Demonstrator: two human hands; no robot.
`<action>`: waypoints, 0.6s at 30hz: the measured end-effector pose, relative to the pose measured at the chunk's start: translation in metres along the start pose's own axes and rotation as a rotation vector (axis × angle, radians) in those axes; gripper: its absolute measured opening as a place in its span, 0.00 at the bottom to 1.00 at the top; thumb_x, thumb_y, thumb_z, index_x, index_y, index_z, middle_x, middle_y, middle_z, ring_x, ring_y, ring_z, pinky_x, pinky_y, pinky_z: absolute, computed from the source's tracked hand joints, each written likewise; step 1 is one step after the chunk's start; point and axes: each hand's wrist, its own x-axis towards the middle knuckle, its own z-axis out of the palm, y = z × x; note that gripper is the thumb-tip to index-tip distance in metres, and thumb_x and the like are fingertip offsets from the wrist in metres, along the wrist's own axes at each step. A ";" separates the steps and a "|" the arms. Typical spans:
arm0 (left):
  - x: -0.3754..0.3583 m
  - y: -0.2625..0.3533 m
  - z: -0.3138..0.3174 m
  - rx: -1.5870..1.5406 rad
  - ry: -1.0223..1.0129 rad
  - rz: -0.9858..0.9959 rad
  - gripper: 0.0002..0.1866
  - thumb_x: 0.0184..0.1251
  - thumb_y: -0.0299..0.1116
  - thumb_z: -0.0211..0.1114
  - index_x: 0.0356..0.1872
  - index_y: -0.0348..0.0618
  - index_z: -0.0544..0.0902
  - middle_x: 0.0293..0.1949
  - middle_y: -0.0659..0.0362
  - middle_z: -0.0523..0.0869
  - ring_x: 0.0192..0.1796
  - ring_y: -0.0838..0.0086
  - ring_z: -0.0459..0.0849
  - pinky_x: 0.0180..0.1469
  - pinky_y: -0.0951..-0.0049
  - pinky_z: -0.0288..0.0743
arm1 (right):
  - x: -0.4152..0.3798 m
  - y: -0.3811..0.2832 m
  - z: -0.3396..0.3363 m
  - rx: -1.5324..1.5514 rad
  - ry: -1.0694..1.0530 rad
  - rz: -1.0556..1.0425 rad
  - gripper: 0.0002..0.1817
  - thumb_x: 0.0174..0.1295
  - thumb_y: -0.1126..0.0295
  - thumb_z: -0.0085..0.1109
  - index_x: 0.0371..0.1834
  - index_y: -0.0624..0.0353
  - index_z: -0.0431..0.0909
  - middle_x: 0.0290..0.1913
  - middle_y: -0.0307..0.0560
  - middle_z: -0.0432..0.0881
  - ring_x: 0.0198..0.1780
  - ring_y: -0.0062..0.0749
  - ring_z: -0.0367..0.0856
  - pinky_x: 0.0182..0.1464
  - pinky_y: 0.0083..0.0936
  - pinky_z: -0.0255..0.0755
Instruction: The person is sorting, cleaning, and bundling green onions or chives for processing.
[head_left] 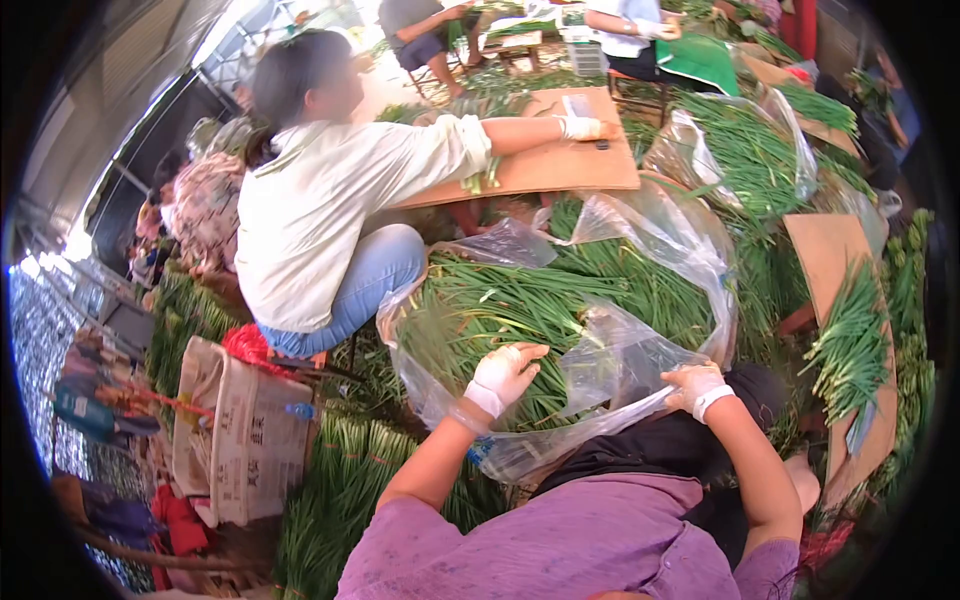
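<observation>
1. Lying in the clear plastic bag [535,448], in the head view, is a heap of long green stalks [500,310], with a loose flap of film over part of it.
2. The left hand [503,378], in a pale glove, is over the near left part of the bag, fingers extended and holding nothing visible; whether it touches the stalks cannot be told.
3. The right hand [697,385], pale at the wrist, is at the bag's near right edge, fingers against the film; whether they pinch it cannot be told. The two hands are well apart.
4. Beyond the bag is a cardboard sheet [560,150], with a co-worker's gloved hand [588,128] at its far right part.
5. That co-worker [320,220], in a light shirt, sits left of the bag.
6. Nearer and left of the bag are a white crate [245,430] and bundled stalks [360,480].
7. Right of the bag, a cardboard strip [830,245] bears a green bunch [855,340].
</observation>
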 end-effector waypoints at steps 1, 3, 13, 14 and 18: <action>0.013 0.005 0.000 -0.004 -0.018 0.013 0.18 0.57 0.31 0.59 0.51 0.49 0.79 0.49 0.54 0.80 0.50 0.58 0.78 0.53 0.64 0.72 | -0.006 0.000 -0.002 0.001 0.069 -0.049 0.29 0.51 0.51 0.59 0.59 0.42 0.72 0.54 0.46 0.78 0.57 0.38 0.75 0.64 0.42 0.56; 0.039 0.013 0.004 0.004 -0.007 0.053 0.17 0.57 0.31 0.59 0.49 0.48 0.80 0.48 0.55 0.81 0.49 0.59 0.79 0.52 0.66 0.72 | -0.014 0.005 -0.004 0.014 0.131 -0.081 0.28 0.52 0.51 0.59 0.58 0.43 0.73 0.54 0.47 0.78 0.56 0.39 0.75 0.64 0.40 0.58; 0.160 0.013 0.075 0.255 0.021 0.213 0.35 0.52 0.33 0.64 0.65 0.52 0.64 0.64 0.55 0.66 0.67 0.56 0.61 0.66 0.57 0.56 | -0.004 0.058 -0.022 0.542 0.309 -0.055 0.19 0.53 0.57 0.60 0.46 0.56 0.80 0.44 0.54 0.81 0.47 0.48 0.78 0.52 0.35 0.70; 0.165 0.013 0.081 0.310 -0.004 0.173 0.38 0.52 0.37 0.65 0.67 0.52 0.60 0.66 0.54 0.63 0.68 0.55 0.59 0.66 0.52 0.53 | 0.001 0.062 -0.023 0.587 0.334 -0.062 0.19 0.53 0.59 0.59 0.45 0.57 0.81 0.45 0.54 0.81 0.48 0.47 0.78 0.52 0.34 0.70; 0.167 -0.017 0.117 0.362 -0.487 -0.098 0.32 0.51 0.47 0.64 0.60 0.52 0.71 0.61 0.53 0.70 0.66 0.58 0.63 0.65 0.48 0.52 | 0.016 0.076 -0.023 0.764 0.294 -0.001 0.18 0.54 0.60 0.54 0.44 0.57 0.81 0.46 0.53 0.81 0.48 0.44 0.79 0.52 0.32 0.71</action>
